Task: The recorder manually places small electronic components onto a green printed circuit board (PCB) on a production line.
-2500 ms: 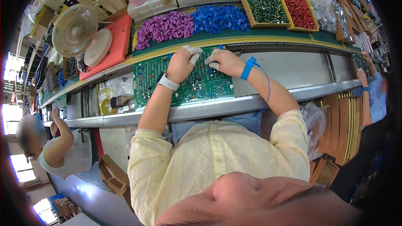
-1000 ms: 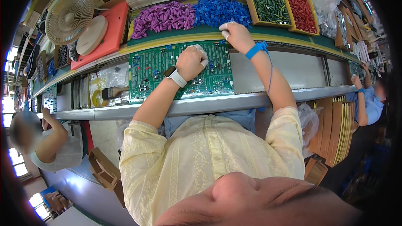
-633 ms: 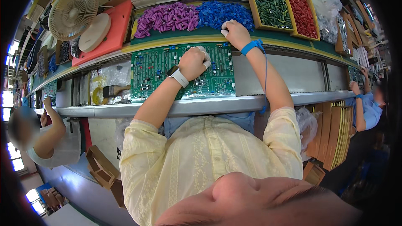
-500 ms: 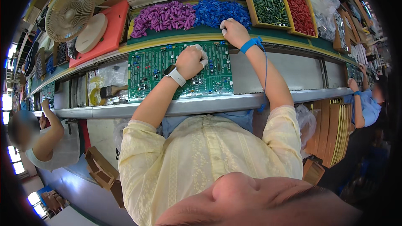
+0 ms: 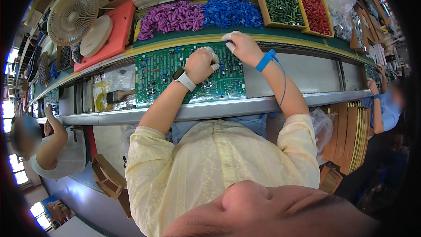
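A green circuit board (image 5: 149, 68) filled with small parts lies in front of me on the rail line. My left hand (image 5: 201, 66), with white finger cots and a watch on its wrist, rests over the board's upper middle. Its fingers are curled closed; whatever they may hold is hidden. At the board's upper right edge, my right hand (image 5: 244, 47) pinches a small dark blue component (image 5: 227, 42) between cotted fingertips. A blue wrist strap (image 5: 265, 60) with a cord circles that wrist. Just beyond lies a heap of blue components (image 5: 230, 13), beside a heap of purple components (image 5: 171, 17).
Yellow-edged boxes hold green components (image 5: 280, 2) and red components (image 5: 314, 11) at the back right. A brush (image 5: 118, 95) lies left of the board. A fan (image 5: 73, 16) stands at the far left. The metal rail (image 5: 210, 106) runs along the front. Co-workers sit on both sides.
My right hand has come back from the blue heap toward the board's upper edge, now with a small blue component showing at its fingertips. My left hand stays nearly still over the board.
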`<state>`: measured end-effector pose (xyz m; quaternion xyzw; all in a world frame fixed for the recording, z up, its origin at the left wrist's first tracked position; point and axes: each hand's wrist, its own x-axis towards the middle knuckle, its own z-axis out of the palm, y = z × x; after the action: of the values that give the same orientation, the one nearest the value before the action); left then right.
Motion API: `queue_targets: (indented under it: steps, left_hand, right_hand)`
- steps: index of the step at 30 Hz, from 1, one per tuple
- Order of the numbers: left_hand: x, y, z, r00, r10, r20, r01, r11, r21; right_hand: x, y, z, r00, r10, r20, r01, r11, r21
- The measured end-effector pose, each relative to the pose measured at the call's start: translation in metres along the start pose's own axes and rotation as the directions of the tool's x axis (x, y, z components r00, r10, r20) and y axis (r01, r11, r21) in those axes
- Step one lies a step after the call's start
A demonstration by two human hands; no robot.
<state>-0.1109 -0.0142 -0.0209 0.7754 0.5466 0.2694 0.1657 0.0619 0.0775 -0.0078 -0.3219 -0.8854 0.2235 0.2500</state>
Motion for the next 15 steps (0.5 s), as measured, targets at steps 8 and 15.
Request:
queue_targets:
  steps: [8,15]
  left_hand:
    - [0.0,0.006,0.006,1.0,0.004,-0.023,-0.003,0.998,0.061]
    - [0.016,-0.026,-0.024,0.98,-0.115,-0.164,0.131,0.988,0.087]
  right_hand:
    - [-0.005,-0.003,0.007,0.992,-0.094,0.084,0.099,0.994,-0.054]
    - [-0.003,-0.009,0.003,0.978,0.056,0.203,-0.074,0.994,0.083]
